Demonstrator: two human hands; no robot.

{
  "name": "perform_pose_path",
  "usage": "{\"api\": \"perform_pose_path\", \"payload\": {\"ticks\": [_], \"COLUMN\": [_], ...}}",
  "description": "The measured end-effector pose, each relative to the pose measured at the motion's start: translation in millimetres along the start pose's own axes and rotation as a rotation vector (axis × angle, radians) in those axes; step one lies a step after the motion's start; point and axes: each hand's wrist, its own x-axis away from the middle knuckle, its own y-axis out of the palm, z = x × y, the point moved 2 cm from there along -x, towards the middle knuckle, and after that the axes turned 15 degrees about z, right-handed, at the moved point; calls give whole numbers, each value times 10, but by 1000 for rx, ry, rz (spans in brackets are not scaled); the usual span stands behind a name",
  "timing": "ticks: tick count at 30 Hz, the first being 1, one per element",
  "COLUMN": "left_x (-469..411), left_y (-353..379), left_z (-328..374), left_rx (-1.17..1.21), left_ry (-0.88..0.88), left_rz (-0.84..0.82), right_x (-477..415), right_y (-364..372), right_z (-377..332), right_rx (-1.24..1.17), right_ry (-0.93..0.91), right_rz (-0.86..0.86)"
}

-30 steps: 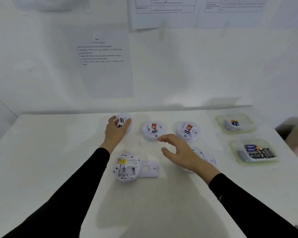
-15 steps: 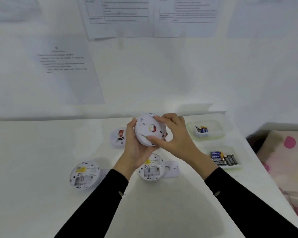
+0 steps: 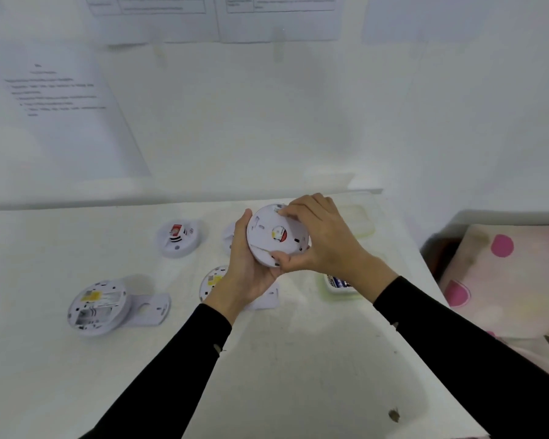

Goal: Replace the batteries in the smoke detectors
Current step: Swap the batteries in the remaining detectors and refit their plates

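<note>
Holding: the raised smoke detector [image 3: 274, 236] is clear of the desk [image 3: 282, 359], above its far middle, with its flat back and round red-and-yellow sticker turned to the camera.
Left hand [image 3: 251, 274]: cups the detector's left edge and underside, thumb up along the rim and fingers curled behind it.
Right hand [image 3: 324, 242]: grasps the right side, fingertips on the top rim and thumb pressed to the lower rim.
Far left: a second detector [image 3: 179, 237] with a red label lies on the desk, well apart from the hands.
Near left: an opened detector [image 3: 97, 307] lies back up with its battery bay exposed; a loose plate [image 3: 149, 308] touches its right side.
Under the left wrist: a partly hidden detector [image 3: 214, 278] with a yellow label.
Right: a battery tray [image 3: 339, 288], mostly covered by the right wrist; a far tray [image 3: 360, 220], contents hidden.
Wall: printed sheets [image 3: 61, 106], text blurred.
</note>
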Motion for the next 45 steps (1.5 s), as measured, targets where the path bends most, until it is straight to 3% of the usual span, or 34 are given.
{"api": "perform_pose_path", "payload": {"ticks": [4, 11, 18, 24, 26, 30, 32, 45], "left_x": [-37, -90, -203, -258, -272, -293, -292, -488], "left_y": [27, -33, -272, -279, -264, -227, -167, 219], "left_z": [-144, -180, -69, -126, -138, -132, -158, -294], "left_rx": [-35, -102, 15, 14, 14, 25, 25, 0], "left_ry": [-8, 52, 78, 42, 43, 66, 75, 167], "left_rz": [-5, 10, 75, 4, -16, -28, -39, 82], "right_x": [58, 273, 1290, 1598, 1472, 849, 572, 97], "right_y": [-121, -365, -200, -5, -57, -218, -221, 81], "right_z": [96, 28, -159, -91, -105, -11, 122, 429], "right_rx": [-6, -201, -183, -128, -163, -227, -199, -158], "right_ry": [-54, 148, 103, 64, 56, 216, 316, 707], "right_rz": [-36, 31, -425, -563, -504, -102, 7, -64]}}
